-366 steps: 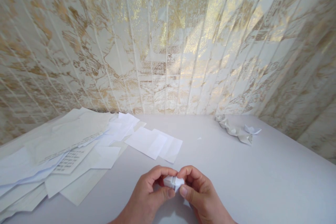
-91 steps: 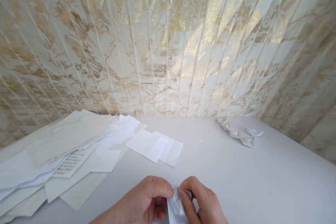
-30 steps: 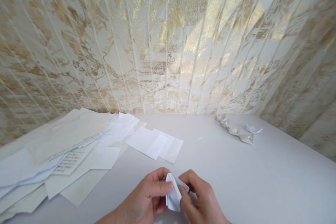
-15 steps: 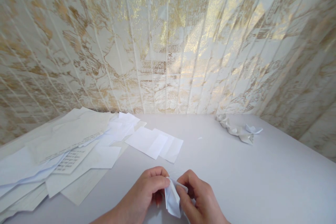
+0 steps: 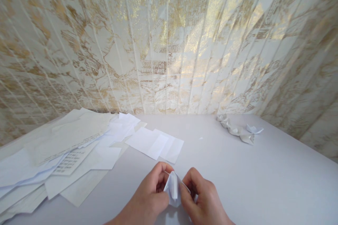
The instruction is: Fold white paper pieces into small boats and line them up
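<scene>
Near the front edge of the view, a small white folded paper boat (image 5: 174,189) is pinched between my two hands, its sides spread apart around a raised middle peak. My left hand (image 5: 153,191) grips its left side, thumb at the lower edge and fingers behind. On the right side, my right hand (image 5: 202,195) holds it with thumb in front and fingers curled behind. Beyond my hands lie a few blank white paper pieces (image 5: 148,142), overlapping flat on the table.
A large loose heap of paper sheets (image 5: 76,133), some printed, covers the left of the white table (image 5: 253,179). Several small folded paper boats (image 5: 235,130) sit at the back right, beside a whiter one (image 5: 255,129). A patterned curtain (image 5: 169,42) hangs behind; a paper scrap (image 5: 200,138) lies mid-table.
The folded paper has been turned upright and its sides spread, showing a central peak. My left thumb has moved down from its top edge to its lower left side.
</scene>
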`<state>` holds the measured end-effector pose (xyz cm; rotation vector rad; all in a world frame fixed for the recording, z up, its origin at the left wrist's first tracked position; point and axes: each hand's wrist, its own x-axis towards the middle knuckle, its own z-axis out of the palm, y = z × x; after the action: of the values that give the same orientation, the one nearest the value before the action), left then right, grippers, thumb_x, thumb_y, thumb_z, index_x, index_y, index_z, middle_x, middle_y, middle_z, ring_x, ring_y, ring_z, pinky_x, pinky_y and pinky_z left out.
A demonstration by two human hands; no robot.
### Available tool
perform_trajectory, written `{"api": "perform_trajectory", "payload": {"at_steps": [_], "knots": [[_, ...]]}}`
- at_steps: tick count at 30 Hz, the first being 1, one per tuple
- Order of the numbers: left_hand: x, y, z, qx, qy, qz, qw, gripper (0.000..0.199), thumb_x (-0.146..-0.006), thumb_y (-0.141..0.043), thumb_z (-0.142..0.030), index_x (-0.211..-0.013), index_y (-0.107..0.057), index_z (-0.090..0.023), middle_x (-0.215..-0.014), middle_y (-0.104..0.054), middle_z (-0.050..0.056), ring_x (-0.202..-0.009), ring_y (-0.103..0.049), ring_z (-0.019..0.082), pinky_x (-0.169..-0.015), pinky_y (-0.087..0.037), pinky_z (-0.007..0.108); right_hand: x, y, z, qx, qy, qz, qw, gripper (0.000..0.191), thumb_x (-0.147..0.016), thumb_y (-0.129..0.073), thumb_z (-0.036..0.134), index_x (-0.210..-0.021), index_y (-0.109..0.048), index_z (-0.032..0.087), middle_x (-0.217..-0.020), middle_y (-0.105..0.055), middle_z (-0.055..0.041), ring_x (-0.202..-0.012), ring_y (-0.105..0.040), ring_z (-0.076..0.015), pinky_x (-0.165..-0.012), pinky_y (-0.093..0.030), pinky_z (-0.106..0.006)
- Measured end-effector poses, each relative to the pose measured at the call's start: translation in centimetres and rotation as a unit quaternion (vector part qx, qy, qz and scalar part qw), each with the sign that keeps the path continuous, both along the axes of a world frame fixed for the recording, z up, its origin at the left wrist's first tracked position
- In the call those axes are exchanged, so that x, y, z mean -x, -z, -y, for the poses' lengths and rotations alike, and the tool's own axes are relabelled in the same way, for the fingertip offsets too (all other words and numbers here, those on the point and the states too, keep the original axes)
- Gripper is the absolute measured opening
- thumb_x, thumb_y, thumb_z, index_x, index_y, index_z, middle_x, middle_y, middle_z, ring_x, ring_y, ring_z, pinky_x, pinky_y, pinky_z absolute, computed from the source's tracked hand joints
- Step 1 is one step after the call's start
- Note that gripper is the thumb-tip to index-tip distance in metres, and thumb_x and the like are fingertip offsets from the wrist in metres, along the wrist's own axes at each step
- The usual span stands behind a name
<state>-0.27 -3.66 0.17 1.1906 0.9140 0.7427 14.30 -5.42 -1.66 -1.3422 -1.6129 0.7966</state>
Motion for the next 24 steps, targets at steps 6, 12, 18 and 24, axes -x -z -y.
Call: {"api": "perform_trajectory", "payload": {"at_steps": [6, 12, 18, 24], "knots": [[-0.1, -0.9, 0.1, -0.12, 0.011, -0.178, 0.977, 0.011, -0.075, -0.045, -0.021, -0.064, -0.046, -0.018, -0.059, -0.045, -0.004, -0.06, -0.043, 0.013, -0.053, -0.029, 0.022, 0.2, 0.3, -0.1, 0.015, -0.001, -0.02, 1.0, 0.017, -0.075, -0.046, 0.028, -0.063, -0.035, 0.022, -0.041, -0.042, 0.0088, -0.037, -0.037, -0.007, -0.036, -0.026, -0.018], [-0.1, -1.0, -0.1, -0.113, 0.01, -0.172, 0.979, 0.021, -0.077, -0.044, -0.021, -0.094, -0.055, -0.018, -0.056, -0.049, -0.005, -0.05, -0.04, 0.012, -0.05, -0.029, 0.021, 0.3, 0.2, -0.2, 0.055, 0.012, -0.02, 0.998, 0.013, -0.071, -0.045, 0.023, -0.062, -0.035, 0.022, -0.041, -0.036, 0.0107, -0.035, -0.033, -0.0062, -0.035, -0.021, -0.017], [-0.3, -0.2, 0.0, -0.128, -0.011, -0.218, 0.967, 0.038, -0.066, -0.044, -0.01, -0.1, -0.058, -0.018, -0.059, -0.056, -0.004, -0.05, -0.045, 0.013, -0.05, -0.03, 0.021, 0.2, 0.9, -0.2, -0.007, 0.001, 0.032, 0.999, 0.013, -0.067, -0.044, 0.018, -0.062, -0.033, 0.022, -0.047, -0.033, 0.0097, -0.04, -0.03, -0.0065, -0.038, -0.021, -0.018], [-0.4, 0.5, 0.1, -0.156, -0.049, -0.232, 0.959, 0.04, -0.063, -0.044, -0.006, -0.095, -0.061, -0.023, -0.054, -0.056, -0.005, -0.047, -0.045, 0.014, -0.052, -0.029, 0.021, 0.2, 1.8, -0.3, -0.044, 0.004, 0.094, 0.995, 0.012, -0.065, -0.041, 0.014, -0.063, -0.033, 0.022, -0.047, -0.035, 0.0086, -0.041, -0.032, -0.0078, -0.038, -0.023, -0.019]]}}
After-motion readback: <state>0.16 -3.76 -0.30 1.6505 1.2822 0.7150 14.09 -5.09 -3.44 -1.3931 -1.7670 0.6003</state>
